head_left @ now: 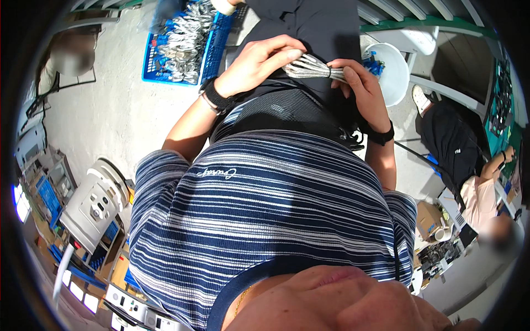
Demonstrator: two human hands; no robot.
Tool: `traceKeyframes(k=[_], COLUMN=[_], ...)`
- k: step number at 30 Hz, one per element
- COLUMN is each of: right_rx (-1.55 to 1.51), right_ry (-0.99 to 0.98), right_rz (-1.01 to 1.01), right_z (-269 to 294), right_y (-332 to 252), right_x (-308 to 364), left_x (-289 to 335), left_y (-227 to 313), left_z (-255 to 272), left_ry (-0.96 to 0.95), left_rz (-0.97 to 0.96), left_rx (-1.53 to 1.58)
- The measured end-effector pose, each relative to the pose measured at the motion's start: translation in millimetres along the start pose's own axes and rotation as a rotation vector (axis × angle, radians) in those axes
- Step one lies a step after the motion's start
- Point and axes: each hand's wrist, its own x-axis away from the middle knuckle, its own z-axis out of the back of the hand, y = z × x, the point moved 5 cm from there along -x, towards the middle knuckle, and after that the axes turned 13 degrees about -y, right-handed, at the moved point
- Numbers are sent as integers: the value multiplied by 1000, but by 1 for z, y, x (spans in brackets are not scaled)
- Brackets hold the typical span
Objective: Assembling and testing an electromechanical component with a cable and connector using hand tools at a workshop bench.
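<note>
A folded bundle of silvery-grey cable (309, 68) lies across my lap, cinched by a dark tie near its right end. My left hand (258, 62) closes on its looped left end, fingers curled and thumb on top. Around the tied right end, my right hand (360, 88) is closed, with some fingers hidden behind the cable. To the left of my legs stands a blue plastic basket (213, 58) piled with similar cable bundles (185, 41). A white bucket (399, 83) holding small blue pieces (374, 65) is just beyond my right hand.
A co-worker (478, 198) in a light top and dark trousers is at the right by a green-topped bench (499, 102). Another person (49, 71) is at the far left. A pale machine (91, 207) stands behind on the left, near shelves. Metal rails (441, 8) run at upper right.
</note>
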Motion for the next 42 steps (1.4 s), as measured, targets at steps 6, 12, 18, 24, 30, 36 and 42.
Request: traceKeyframes(k=[6, 12, 18, 24, 30, 36, 42], right_rx=[-129, -86, 282, 338, 322, -265, -1054], right_ry=[9, -19, 71, 90, 91, 268, 50], right_rz=[-25, 8, 111, 106, 118, 325, 512], right_z=[8, -2, -11, -17, -16, 8, 18], right_y=[1, 2, -22, -33, -33, -27, -9], right_x=[3, -2, 8, 10, 10, 9, -22], left_x=[-4, -4, 3, 3, 5, 4, -4], left_y=[9, 5, 1, 7, 6, 4, 1], left_z=[-1, -3, 2, 5, 6, 3, -21], left_ry=[-110, -85, -82, -72, -83, -38, -217], left_rz=[-145, -33, 0, -121, -123, -125, 6], left_rx=[371, 279, 154, 3, 27, 299, 180])
